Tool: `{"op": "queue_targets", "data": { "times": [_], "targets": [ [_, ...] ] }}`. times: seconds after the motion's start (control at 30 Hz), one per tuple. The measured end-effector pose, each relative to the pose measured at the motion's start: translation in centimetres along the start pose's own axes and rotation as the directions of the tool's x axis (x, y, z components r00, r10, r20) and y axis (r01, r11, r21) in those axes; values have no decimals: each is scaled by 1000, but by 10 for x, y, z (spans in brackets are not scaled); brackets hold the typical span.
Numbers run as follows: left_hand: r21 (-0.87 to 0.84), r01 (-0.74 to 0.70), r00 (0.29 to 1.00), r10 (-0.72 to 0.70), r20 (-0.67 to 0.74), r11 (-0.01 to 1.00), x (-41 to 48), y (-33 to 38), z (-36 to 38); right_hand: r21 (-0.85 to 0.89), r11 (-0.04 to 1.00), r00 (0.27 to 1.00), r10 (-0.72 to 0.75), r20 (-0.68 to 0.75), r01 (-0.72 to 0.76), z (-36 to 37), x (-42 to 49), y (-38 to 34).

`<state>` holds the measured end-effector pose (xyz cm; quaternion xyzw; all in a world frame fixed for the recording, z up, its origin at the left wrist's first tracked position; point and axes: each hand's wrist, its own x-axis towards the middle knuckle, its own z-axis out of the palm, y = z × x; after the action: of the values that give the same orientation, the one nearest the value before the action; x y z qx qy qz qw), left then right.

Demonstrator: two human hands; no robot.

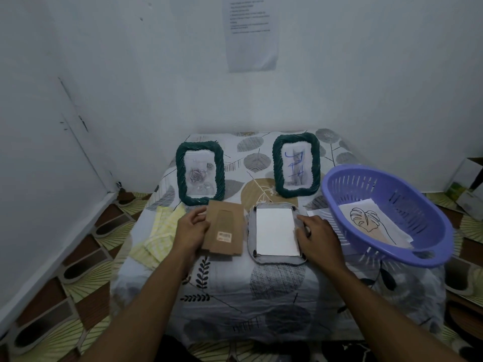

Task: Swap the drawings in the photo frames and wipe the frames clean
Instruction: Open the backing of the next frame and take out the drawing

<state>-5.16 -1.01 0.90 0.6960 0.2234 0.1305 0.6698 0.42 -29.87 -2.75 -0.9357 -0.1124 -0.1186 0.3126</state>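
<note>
My left hand (pixel 192 228) grips the brown backing board (pixel 222 228) by its left edge, just off the 9 o'clock side of the face-down frame (pixel 277 259). My right hand (pixel 316 233) rests on that frame's 3 o'clock rim with loose fingers, a white sheet (pixel 277 232) lying inside the frame. Bare tablecloth (pixel 261 296) runs to the front edge at 6 o'clock. A yellow cloth (pixel 159 231) lies at the left edge. Two green frames stand at 11 (pixel 200 173) and 1 o'clock (pixel 296 165). At 3 o'clock the purple basket (pixel 386 184) holds a leaf drawing (pixel 366 218).
</note>
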Motion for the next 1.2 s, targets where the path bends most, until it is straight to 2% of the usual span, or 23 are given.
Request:
{"op": "queue_targets", "data": {
  "times": [0.03, 0.1, 0.2, 0.3, 0.37, 0.47, 0.6, 0.93, 1.03, 1.1, 1.2],
  "targets": [
    [8, 2, 1000, -2, -7, 1000, 1, -2, -6, -3, 1000, 1000, 4, 1, -4, 0, 0, 0],
    [144, -14, 998, 22, -54, 989, 2, -5, -13, -17, 1000, 1000, 7, 6, -7, 1, 0, -1],
    [515, -91, 982, 164, -98, 852, -4, -4, -9, -33, 999, 1000, 11, 11, -11, 0, 0, -2],
    [721, -276, 930, 365, 34, 636, -12, -9, 1, -33, 999, 1000, 11, 10, -11, 0, -1, -3],
    [782, -378, 892, 423, 163, 496, -13, -12, 4, -30, 1000, 1000, 11, 12, -10, 0, -1, -3],
    [804, -461, 875, 344, 341, 376, -13, -18, 7, -24, 1000, 1000, 5, 21, -5, -1, -1, -2],
    [800, -466, 866, 378, 326, 378, -15, -32, 8, -28, 1000, 1000, -9, 28, 10, -1, -1, -3],
    [854, -459, 839, 435, 326, 244, -12, -29, 16, -36, 999, 998, -27, 48, 29, 0, 0, -1],
    [807, -503, 834, 419, 359, 309, -16, -17, 39, -38, 999, 998, -33, 56, 35, 0, -1, -2],
    [794, -487, 862, 344, 371, 363, -16, -15, 57, -33, 999, 997, -35, 62, 37, 0, -2, -3],
    [818, -431, 900, 245, 360, 380, -16, -18, 78, -21, 999, 997, -36, 71, 38, -2, -2, -2]
  ]
}}
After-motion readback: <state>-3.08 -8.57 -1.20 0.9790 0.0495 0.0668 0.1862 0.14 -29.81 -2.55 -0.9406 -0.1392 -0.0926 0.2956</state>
